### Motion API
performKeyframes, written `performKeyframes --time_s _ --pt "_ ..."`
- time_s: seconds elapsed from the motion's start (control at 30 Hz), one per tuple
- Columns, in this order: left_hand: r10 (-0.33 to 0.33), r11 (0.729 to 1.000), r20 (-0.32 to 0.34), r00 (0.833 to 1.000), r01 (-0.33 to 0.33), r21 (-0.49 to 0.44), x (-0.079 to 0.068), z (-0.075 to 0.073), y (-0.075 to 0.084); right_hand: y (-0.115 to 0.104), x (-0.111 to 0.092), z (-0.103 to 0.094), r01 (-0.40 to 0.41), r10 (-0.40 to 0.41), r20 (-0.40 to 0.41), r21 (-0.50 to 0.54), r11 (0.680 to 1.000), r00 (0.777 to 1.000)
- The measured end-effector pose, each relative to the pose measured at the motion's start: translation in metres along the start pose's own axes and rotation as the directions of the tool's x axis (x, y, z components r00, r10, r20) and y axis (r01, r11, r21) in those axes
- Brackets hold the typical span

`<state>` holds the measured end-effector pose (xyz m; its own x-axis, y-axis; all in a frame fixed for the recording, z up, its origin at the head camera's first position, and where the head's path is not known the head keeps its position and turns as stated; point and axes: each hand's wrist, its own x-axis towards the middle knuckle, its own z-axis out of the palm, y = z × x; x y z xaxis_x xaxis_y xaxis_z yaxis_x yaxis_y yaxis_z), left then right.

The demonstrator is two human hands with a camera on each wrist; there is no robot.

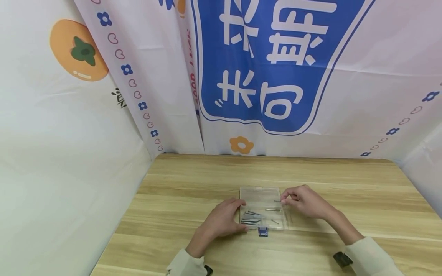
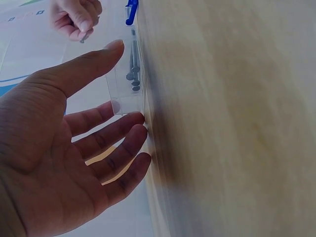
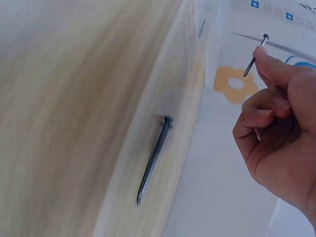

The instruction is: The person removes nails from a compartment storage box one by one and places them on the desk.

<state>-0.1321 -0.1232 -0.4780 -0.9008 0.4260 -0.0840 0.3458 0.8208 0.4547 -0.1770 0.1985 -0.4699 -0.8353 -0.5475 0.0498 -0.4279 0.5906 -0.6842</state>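
One nail (image 3: 250, 65) is up in the air right now, pinched in the grip of the right hand (image 1: 305, 201), a bit right of lower center in the head view. It's at the right edge of a clear plastic box (image 1: 257, 197) sitting on the wooden counter (image 1: 172, 184), lower middle of the frame, with a blue clasp (image 1: 263, 231) along its bottom edge. Left grip isn't clenched: the left hand (image 1: 224, 217) just has its fingers spread loosely along the box's left side, thumb by the lower left corner. Inside, a bunch of nails (image 1: 251, 221) is piled lower left, a single nail (image 1: 272, 209) lies toward the right, and a smaller nail (image 1: 274, 221) sits lower right. Another nail (image 3: 152, 163), kinda blurry, lies on the counter around the middle of the right wrist view, outside the box.
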Motion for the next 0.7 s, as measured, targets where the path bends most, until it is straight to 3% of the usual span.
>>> performKeyframes --time_s 0.4,0.7 --pt "0.000 1.000 -0.007 1.000 -0.001 -0.016 -0.001 0.000 -0.001 0.016 -0.019 -0.016 0.006 -0.009 -0.058 -0.050 0.999 0.998" --pt "-0.003 1.000 -0.004 1.000 0.003 -0.009 -0.001 0.000 0.000 0.031 -0.040 -0.019 -0.039 0.035 -0.058 -0.059 0.997 0.998"
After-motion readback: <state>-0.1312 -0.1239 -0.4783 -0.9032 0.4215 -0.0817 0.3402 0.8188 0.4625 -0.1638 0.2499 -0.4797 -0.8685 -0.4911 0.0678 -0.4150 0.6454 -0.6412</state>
